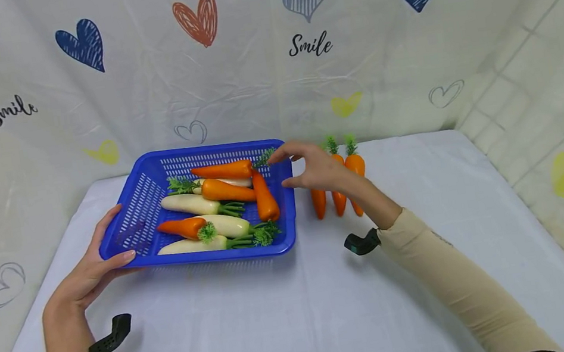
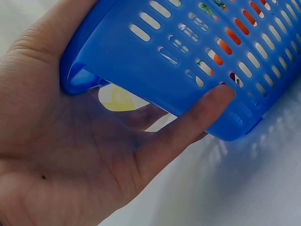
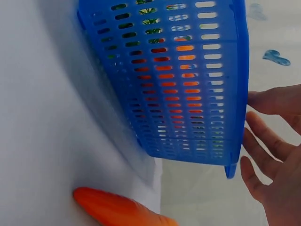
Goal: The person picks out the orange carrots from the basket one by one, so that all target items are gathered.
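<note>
A blue slotted plastic basket (image 1: 220, 256) holds several orange carrots (image 1: 227, 191) and several white radishes (image 1: 191, 204) with green tops. My left hand (image 1: 90, 264) grips its left end, thumb over the near rim and fingers along the side; in the left wrist view, one finger (image 2: 188, 125) presses the slotted wall. At the other end, my right hand (image 1: 313, 165) is held with thumb and fingers spread apart at the right rim. The right wrist view shows those fingertips (image 3: 254, 123) right at the rim, beside the slotted end wall.
Three carrots (image 1: 340, 201) lie side by side on the white-covered table (image 1: 259, 323), right of the basket and partly behind my right hand. A pale curtain (image 1: 258, 83) printed with hearts hangs behind the table. Each wrist wears a small black camera mount (image 1: 110, 338).
</note>
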Available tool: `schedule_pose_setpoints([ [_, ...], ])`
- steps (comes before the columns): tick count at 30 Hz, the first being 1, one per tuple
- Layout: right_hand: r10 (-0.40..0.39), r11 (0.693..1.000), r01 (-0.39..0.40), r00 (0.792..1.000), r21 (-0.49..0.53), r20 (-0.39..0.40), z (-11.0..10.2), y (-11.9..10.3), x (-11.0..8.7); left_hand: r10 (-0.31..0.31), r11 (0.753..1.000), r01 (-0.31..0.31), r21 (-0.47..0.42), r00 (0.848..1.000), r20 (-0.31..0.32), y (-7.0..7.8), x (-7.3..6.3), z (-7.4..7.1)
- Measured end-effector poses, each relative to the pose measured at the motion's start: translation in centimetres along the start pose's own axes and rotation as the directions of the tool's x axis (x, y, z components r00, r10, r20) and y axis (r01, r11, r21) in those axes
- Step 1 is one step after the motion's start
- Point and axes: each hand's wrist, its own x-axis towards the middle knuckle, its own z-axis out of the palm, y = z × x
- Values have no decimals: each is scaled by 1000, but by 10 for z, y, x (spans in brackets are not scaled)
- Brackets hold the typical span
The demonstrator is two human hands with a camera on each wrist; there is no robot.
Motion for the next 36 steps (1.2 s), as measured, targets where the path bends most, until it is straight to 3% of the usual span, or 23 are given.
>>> schedule_pose_setpoints([
  [14,-58,998,54,989,34,135,14,1,18,-3,1000,3,-1,1000,-6,-2,0,0],
  [25,15,1000,-19,954,12,300,14,-3,31,8,1000,-8,4,1000,-5,-1,-1,1],
  [32,87,989,-30,909,-143,408,16,-8,41,1,1000,-1,-8,1000,-5,0,-1,1],
  [36,143,954,-1,881,-300,451,18,-12,46,-3,1000,3,-14,1000,-3,1,-1,1],
])
